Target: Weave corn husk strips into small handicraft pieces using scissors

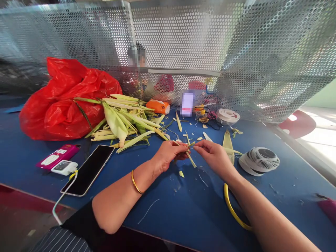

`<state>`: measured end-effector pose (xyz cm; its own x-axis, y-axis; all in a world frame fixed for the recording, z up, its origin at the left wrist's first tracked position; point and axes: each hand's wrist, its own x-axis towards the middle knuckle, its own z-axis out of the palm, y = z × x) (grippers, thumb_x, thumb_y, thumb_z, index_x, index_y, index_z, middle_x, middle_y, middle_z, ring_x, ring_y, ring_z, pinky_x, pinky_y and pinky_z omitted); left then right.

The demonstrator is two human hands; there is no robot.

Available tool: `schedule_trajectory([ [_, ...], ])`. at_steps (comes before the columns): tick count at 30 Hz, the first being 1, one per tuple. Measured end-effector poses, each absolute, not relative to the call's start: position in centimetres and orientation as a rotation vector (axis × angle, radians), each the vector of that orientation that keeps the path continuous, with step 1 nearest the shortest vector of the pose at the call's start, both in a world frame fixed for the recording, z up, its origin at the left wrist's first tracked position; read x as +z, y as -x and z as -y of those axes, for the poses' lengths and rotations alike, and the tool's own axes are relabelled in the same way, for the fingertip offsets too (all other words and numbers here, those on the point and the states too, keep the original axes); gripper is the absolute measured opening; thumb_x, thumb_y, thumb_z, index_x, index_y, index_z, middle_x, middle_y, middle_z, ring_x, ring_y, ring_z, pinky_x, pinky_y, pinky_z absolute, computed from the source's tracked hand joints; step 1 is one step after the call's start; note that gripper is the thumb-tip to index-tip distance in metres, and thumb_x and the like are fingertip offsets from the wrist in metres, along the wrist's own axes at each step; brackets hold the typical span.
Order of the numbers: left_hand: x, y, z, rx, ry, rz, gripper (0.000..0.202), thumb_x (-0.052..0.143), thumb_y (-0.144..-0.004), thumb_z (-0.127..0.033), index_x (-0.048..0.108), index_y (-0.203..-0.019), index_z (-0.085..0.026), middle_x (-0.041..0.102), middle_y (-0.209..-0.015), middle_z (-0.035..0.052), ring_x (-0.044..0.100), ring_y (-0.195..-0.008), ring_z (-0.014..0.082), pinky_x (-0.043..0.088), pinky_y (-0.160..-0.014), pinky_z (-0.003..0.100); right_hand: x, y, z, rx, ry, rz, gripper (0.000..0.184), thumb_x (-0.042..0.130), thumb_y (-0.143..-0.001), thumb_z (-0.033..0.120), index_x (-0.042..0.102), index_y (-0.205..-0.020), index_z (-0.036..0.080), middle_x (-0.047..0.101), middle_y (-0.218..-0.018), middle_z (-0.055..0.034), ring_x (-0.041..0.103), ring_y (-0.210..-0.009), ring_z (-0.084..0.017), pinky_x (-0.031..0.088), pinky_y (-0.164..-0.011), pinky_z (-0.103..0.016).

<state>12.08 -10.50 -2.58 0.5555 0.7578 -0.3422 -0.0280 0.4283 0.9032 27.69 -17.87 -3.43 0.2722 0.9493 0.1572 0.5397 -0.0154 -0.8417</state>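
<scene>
Over the blue table (183,210) my two hands meet on a thin pale-green leaf strip (191,159). My left hand (168,154) pinches the strip's near end, with a gold bangle (135,182) on that wrist. My right hand (214,154) pinches the strip from the other side, fingertips almost touching the left ones. The strip's lower end hangs down between the hands. A small cut piece of leaf (181,174) lies on the table just below.
A pile of green leaves (126,120) lies beside a red plastic bag (65,99) at the left. A phone (88,169), a pink power bank (57,155) and a white charger (64,167) lie front left. A spool of white string (259,160) and yellow-handled scissors (233,210) are at the right. A perforated metal screen (183,45) closes the back; a person sits behind it.
</scene>
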Motion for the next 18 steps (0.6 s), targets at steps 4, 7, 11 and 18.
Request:
schedule_trajectory([
  [4,-2.8,-12.0,10.2,0.613,-1.068,-0.871,0.018,0.082,-0.067,-0.021,0.07,-0.075,-0.011,0.07,-0.068,0.0065,0.064,-0.054,0.0119,0.051,-0.061,0.025,-2.2,-28.5,18.7,0.262,1.686,1.762,0.025,0.051,-0.09,0.036,0.064,-0.074,0.022,0.061,-0.069,-0.0013,0.051,-0.064,-0.015,0.035,-0.059,-0.026],
  [7,-3.1,-12.1,10.4,0.593,-1.134,-0.855,0.016,0.082,-0.067,-0.02,0.07,-0.074,-0.011,0.07,-0.065,0.0054,0.062,-0.054,0.0109,0.051,-0.061,0.025,-1.8,-28.2,19.1,0.054,1.618,1.932,0.029,0.045,-0.094,0.035,0.068,-0.083,0.021,0.061,-0.077,-0.0048,0.055,-0.068,-0.016,0.036,-0.062,-0.026],
  [11,-3.0,-12.2,11.1,0.541,-1.247,-0.813,0.018,0.083,-0.064,-0.014,0.068,-0.073,-0.013,0.065,-0.057,0.0002,0.061,-0.054,0.0106,0.05,-0.061,0.024,-2.4,-27.9,18.9,0.131,1.528,1.89,0.026,0.049,-0.093,0.034,0.068,-0.081,0.021,0.059,-0.076,-0.0039,0.056,-0.069,-0.015,0.038,-0.063,-0.026],
  [18,-2.5,-12.2,11.7,0.43,-1.261,-0.665,0.018,0.077,-0.064,-0.007,0.061,-0.068,-0.014,0.067,-0.061,0.0005,0.063,-0.058,0.0116,0.054,-0.066,0.028,-2.9,-28.5,17.7,0.855,1.465,1.34,0.026,0.073,-0.069,0.042,0.06,-0.067,0.02,0.058,-0.061,0.002,0.048,-0.057,-0.012,0.036,-0.056,-0.026],
])
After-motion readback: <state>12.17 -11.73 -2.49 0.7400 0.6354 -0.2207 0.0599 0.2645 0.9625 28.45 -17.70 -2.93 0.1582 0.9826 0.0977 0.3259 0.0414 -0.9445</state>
